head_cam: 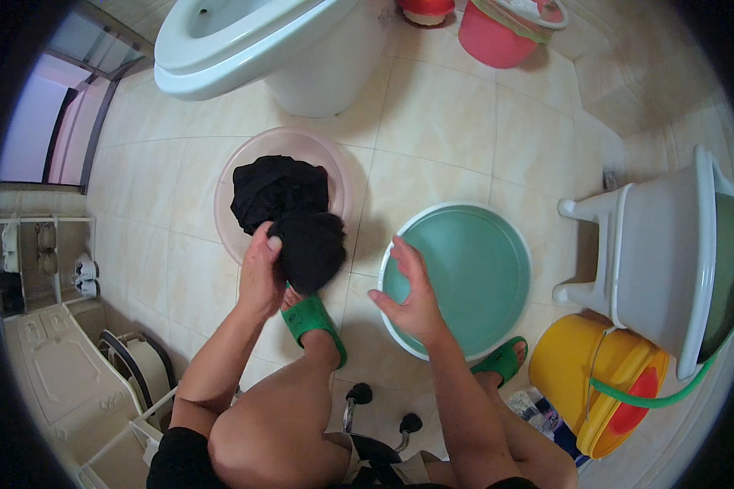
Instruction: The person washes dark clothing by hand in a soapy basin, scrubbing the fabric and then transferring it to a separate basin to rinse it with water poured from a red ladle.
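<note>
My left hand grips a bunched black cloth, held over the near right rim of a pale pink basin. More black fabric lies heaped inside that basin; whether it joins the piece in my hand is hard to tell. My right hand holds nothing, its thumb and fingers spread apart. It hovers above the left rim of a round basin with a white edge and a green inside, which appears to hold water.
A white toilet stands ahead, with a red bin beyond it. To the right are a white plastic stool-like stand, a yellow bucket and a green hose. Shelving with shoes stands at left. Green slippers are on my feet.
</note>
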A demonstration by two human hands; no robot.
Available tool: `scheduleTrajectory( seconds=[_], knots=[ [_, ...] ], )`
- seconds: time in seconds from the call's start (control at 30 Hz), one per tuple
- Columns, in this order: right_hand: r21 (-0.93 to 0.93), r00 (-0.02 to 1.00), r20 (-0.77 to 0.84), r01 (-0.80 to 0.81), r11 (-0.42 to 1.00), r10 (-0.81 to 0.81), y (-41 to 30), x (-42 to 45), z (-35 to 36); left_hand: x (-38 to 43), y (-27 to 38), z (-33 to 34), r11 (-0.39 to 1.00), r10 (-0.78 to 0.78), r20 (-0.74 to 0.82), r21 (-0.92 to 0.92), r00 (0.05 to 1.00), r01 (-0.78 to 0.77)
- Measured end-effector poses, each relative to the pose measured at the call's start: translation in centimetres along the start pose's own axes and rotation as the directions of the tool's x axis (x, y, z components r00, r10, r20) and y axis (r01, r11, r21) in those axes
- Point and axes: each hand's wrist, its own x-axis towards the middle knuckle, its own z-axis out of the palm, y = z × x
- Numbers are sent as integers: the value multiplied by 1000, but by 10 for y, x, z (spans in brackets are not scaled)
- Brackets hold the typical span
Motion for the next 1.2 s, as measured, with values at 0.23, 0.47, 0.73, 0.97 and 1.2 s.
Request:
scheduleTrajectory(
  seconds=[0.23, 0.47, 0.73, 0.97, 1.2],
  knots=[
    [489, 981, -173, 160, 857, -84, 2, -7, -42, -10, 20, 63, 975, -141, 494, -81, 858, 207],
    [-173, 912, -233, -379, 909, 336, 49, -27, -133, 24, -66, 89, 910, -279, 492, 410, 825, 64],
    [-771, 938, -344, -303, 560, 34, 106, -39, -77, 3, -148, 109, -98, -293, 759, 581, 581, -808],
    [-878, 964, -129, -220, 425, 232, 125, -31, -76, 26, -172, 113, -544, -550, 592, 281, 589, -791],
    [-876, 956, -50, -181, 448, 288, 117, -21, -80, 51, -156, 110, -685, -629, 478, 34, 614, -728]
  ],
)
